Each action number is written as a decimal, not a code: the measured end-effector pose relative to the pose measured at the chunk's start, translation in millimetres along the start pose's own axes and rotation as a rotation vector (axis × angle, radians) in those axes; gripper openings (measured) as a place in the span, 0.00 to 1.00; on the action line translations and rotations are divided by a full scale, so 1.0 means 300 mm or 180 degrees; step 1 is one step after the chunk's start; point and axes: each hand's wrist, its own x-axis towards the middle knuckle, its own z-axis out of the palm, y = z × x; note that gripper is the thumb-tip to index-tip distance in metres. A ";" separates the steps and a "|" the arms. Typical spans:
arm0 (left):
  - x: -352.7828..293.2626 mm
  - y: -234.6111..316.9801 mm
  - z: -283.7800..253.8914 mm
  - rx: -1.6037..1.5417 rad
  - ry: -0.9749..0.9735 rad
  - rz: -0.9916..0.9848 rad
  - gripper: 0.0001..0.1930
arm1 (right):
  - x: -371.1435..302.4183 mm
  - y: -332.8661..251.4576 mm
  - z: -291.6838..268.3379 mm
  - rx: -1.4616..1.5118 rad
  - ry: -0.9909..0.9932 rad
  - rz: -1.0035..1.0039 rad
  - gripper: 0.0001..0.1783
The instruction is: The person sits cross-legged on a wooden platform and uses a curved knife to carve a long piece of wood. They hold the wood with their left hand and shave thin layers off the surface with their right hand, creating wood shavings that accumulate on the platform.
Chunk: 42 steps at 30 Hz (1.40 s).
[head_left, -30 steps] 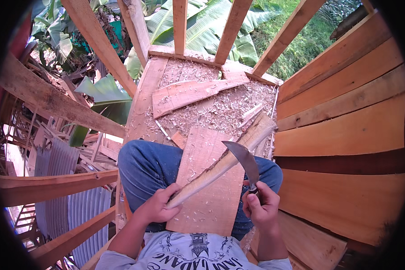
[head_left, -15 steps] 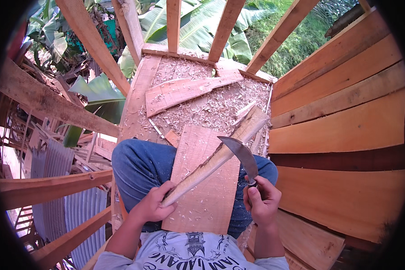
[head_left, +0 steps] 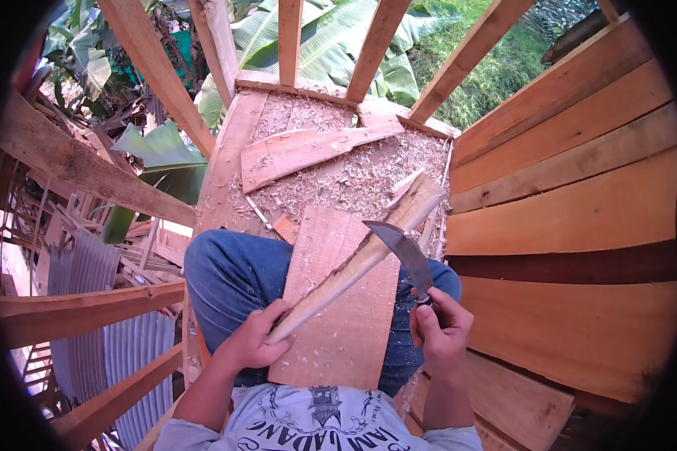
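My left hand [head_left: 260, 338] is closed round the near end of a long, rough piece of wood [head_left: 346, 278]. This piece slants away to the right, over a flat board [head_left: 338, 338] that lies across my lap. In my right hand [head_left: 441, 329] is the handle of a knife with a curved, hooked blade [head_left: 403, 249]. The blade points up and left, its tip overlapping the wood in view; whether it touches the wood I cannot tell. Fingers hide most of the handle.
Shavings [head_left: 323, 180] cover the wooden floor beyond my knees, where a cut plank [head_left: 301, 156] lies. A wall of stacked boards [head_left: 564, 218] stands on the right. Wooden posts and rails [head_left: 90, 312] enclose the front and left, with corrugated sheets [head_left: 135, 368] and banana leaves outside.
The wood has turned very slightly in my left hand, and the knife has tilted a little to the left. Both hands keep their grip; the view has shifted slightly.
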 end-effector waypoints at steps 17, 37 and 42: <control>-0.008 0.004 -0.007 0.0076 -0.0085 -0.0096 0.18 | 0.057 -0.044 -0.025 0.1691 0.1235 -0.0370 0.14; -0.023 0.013 0.062 0.0415 0.0899 0.0450 0.17 | -0.003 0.089 -0.009 -0.1919 0.0175 -0.1598 0.11; -0.038 -0.015 0.081 0.0453 0.0941 0.0492 0.20 | -0.001 0.037 -0.002 -0.2286 -0.0002 -0.1751 0.10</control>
